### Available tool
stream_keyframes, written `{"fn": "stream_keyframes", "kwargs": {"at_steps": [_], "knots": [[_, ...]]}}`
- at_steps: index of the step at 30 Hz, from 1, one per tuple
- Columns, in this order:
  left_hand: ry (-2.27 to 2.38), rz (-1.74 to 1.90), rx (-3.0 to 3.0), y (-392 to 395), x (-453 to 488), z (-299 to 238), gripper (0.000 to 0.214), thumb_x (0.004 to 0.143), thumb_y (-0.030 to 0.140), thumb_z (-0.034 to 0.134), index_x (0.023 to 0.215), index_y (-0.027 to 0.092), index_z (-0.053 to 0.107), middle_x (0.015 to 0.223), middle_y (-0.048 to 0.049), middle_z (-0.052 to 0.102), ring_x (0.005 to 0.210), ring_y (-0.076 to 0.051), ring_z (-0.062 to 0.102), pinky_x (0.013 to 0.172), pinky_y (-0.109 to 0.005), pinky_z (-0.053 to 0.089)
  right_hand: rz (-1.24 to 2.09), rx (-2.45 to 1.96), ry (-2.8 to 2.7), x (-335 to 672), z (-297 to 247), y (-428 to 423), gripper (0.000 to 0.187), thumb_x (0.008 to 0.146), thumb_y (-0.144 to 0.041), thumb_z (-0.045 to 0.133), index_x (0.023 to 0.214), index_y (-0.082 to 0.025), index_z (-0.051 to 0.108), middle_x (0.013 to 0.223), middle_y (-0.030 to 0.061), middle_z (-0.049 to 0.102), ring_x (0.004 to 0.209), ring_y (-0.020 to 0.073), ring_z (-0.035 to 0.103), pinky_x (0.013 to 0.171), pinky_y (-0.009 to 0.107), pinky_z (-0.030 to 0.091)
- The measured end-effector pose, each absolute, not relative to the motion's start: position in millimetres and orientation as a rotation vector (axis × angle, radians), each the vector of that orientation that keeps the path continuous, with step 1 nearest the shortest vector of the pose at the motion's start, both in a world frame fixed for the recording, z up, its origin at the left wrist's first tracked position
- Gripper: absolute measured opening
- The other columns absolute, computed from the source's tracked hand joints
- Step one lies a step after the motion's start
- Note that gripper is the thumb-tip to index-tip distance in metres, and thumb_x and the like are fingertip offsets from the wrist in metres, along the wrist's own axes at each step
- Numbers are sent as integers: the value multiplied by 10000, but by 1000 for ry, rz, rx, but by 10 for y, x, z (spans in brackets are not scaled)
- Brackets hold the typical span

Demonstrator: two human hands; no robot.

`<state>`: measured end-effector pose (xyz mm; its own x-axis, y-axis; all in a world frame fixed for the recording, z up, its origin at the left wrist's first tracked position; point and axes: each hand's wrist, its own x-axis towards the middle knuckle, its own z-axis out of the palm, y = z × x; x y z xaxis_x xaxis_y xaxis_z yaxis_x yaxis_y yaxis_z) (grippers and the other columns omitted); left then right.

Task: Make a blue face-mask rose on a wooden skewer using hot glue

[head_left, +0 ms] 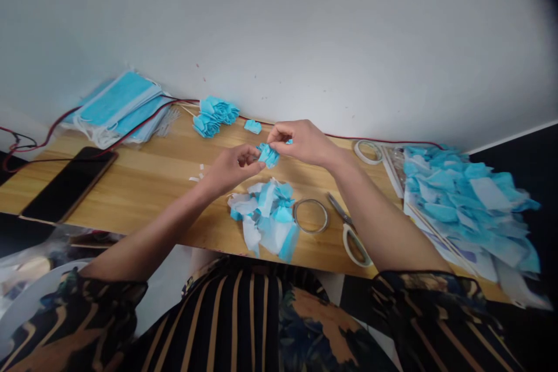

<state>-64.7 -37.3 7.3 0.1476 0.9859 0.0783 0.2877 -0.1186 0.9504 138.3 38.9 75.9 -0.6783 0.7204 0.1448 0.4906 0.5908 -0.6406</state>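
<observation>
Between my two hands, above the middle of the wooden table, is a small blue fabric flower [269, 155] with ruffled petals. My left hand [232, 167] grips its left side between thumb and fingers. From the right, my right hand [300, 140] pinches its upper edge with thumb and forefinger. A heap of blue and white fabric scraps [268, 215] lies just below my hands. Right of that heap rests a roll of tape [311, 216], and beside it are scissors [349, 229] with white handles. A small folded blue piece [253, 126] lies behind my hands.
Finished-looking blue flowers [215, 115] on sticks lie near the wall. Blue face masks [122, 102] are stacked at the left, by a phone [70, 183]. A white tape roll [367, 151] and a big pile of blue pieces [471, 203] occupy the right. A red cable [383, 139] runs along the back.
</observation>
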Motion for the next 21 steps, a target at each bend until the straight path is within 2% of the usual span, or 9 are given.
{"fn": "stream_keyframes", "kwargs": {"at_steps": [3, 5, 7, 9, 11, 14, 17, 19, 21], "knots": [[1295, 1115, 1548, -353, -666, 22, 362, 742, 403, 768, 1009, 183, 664, 764, 17, 591, 622, -120, 480, 586, -266, 357, 813, -967, -2433, 1356, 781, 395, 107, 802, -204, 607, 813, -174, 709, 755, -1, 720, 695, 134, 619, 673, 253, 429], [1297, 1214, 1506, -364, -683, 26, 413, 717, 390, 782, 1052, 181, 664, 808, 7, 616, 662, -128, 521, 610, -264, 392, 829, -962, -2442, 1350, 794, 391, 119, 804, -208, 604, 831, -172, 714, 761, 1, 721, 696, 135, 617, 675, 255, 429], [1285, 1288, 1449, -392, -703, 54, 384, 749, 423, 757, 1038, 180, 686, 854, -18, 653, 733, -147, 564, 655, -271, 426, 846, -955, -2461, 1361, 791, 386, 131, 802, -210, 599, 843, -169, 717, 770, 6, 724, 702, 137, 618, 680, 258, 429], [1282, 1349, 1375, -422, -732, 88, 328, 827, 496, 681, 914, 180, 708, 826, -35, 656, 745, -159, 558, 664, -285, 426, 853, -957, -2481, 1391, 758, 390, 137, 798, -207, 591, 838, -171, 717, 782, 10, 728, 715, 141, 623, 691, 263, 427], [1291, 1426, 1277, -440, -771, 113, 385, 873, 537, 626, 711, 189, 658, 728, -34, 610, 706, -158, 521, 652, -296, 411, 850, -991, -2487, 1442, 692, 410, 129, 789, -209, 594, 820, -176, 716, 784, 10, 728, 720, 143, 623, 695, 267, 423], [1317, 1473, 1163, -436, -842, 117, 443, 814, 494, 688, 536, 205, 498, 608, -8, 493, 650, -143, 463, 640, -295, 398, 875, -1085, -2468, 1538, 563, 458, 105, 776, -222, 613, 795, -186, 710, 764, 4, 717, 700, 142, 608, 679, 268, 417], [1320, 1418, 1110, -410, -890, 81, 342, 716, 424, 751, 598, 203, 518, 617, 17, 486, 612, -119, 438, 619, -275, 391, 913, -1147, -2440, 1619, 475, 496, 97, 779, -242, 618, 781, -187, 698, 718, -5, 683, 659, 136, 575, 653, 269, 408], [1273, 1407, 1091, -390, -894, 46, 283, 667, 387, 790, 715, 199, 584, 667, 23, 538, 614, -109, 461, 601, -254, 390, 923, -1149, -2425, 1644, 468, 502, 103, 783, -252, 617, 782, -185, 695, 709, -6, 673, 647, 132, 561, 645, 269, 403], [1219, 1401, 1111, -373, -875, 16, 320, 643, 367, 816, 848, 197, 638, 712, 20, 590, 630, -111, 501, 598, -241, 400, 922, -1133, -2418, 1642, 500, 490, 108, 786, -255, 617, 793, -184, 699, 726, -1, 685, 655, 131, 564, 648, 269, 404]]}}
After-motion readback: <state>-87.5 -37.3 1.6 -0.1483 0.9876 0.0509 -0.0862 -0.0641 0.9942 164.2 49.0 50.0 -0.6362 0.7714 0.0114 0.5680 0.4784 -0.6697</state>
